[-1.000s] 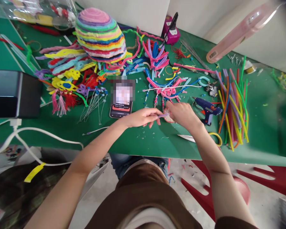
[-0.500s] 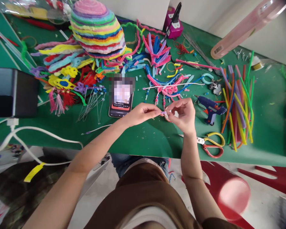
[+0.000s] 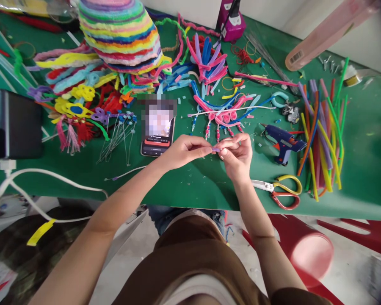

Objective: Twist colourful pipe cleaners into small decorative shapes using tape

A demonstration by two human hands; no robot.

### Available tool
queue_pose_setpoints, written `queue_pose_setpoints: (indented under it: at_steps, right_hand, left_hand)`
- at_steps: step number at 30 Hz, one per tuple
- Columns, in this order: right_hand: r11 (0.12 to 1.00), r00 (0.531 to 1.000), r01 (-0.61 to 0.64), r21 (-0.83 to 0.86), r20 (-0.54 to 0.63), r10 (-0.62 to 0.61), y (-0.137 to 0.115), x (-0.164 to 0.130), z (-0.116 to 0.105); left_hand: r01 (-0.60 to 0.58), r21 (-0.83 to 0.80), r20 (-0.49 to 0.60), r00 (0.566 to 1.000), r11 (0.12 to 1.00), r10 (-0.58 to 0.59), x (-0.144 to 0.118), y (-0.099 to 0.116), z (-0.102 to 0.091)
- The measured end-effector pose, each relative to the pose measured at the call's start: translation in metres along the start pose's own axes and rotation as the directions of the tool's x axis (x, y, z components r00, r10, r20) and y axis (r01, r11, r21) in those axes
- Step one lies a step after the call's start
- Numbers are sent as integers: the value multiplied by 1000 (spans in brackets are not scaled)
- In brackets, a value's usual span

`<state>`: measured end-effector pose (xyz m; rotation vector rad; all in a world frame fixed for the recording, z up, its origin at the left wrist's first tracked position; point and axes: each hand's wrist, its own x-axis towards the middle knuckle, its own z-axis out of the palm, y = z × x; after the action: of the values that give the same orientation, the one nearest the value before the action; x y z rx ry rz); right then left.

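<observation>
Above the front half of the green table, my left hand [image 3: 189, 151] pinches a short purple piece [image 3: 215, 149] between thumb and fingertips. Its exact kind is too small to tell. The fingertips of my right hand [image 3: 240, 156] close on the other end of that piece, and its other fingers are curled. Just behind both hands lies a pink and blue pipe-cleaner ornament [image 3: 230, 115] with beaded strands hanging toward me. A white cord [image 3: 206, 112] crosses over the ornament. The phone [image 3: 158, 127] lies to the left of my left hand.
Scissors [image 3: 285, 192] and a blue glue gun [image 3: 284, 142] lie right of my right hand. Farther right is a bundle of pipe cleaners [image 3: 325, 140]. A striped rainbow ball-like form [image 3: 120, 36] stands at back left. A white cable [image 3: 66, 180] hangs over the table's front left edge.
My right hand has turned a little and shifted left, its fingertips now closer around the purple piece. The view has moved slightly. My left hand keeps its pinch.
</observation>
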<state>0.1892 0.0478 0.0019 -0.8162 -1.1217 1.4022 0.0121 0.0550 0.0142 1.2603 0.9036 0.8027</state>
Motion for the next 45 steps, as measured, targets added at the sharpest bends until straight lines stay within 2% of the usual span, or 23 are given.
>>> queue_pose_setpoints:
  at_steps: [3,6,22,27,38,42,45]
  right_hand:
    - [997,997,-70,-16,-26,69,2,-2,1]
    - [996,996,-80,-26,-46,79,3,-3,1]
    - [985,994,53,-165,-83,-67,-1,-4,7]
    - [977,993,41,-211,-97,-62,-2,-4,6]
    - [967,988,125,-222,-59,-141,-3,-5,7]
    - [938,983,144,-314,-68,-173,0,-7,5]
    - [874,960,237,-424,-33,-277,3,-8,-2]
  left_hand:
    - [-8,-12,5,1000,1000,8,0,1,0]
    - [-11,-15,3,1000,1000,11,-1,3,0]
    - [24,25,-8,1000,999,-23,0,4,-2]
    - [36,37,-26,999,999,-35,0,5,-1]
    - [29,67,-29,999,997,-27,0,7,-2]
    - [20,85,-33,999,996,-17,0,7,-2]
    - [24,98,-37,999,995,-20,0,5,-2]
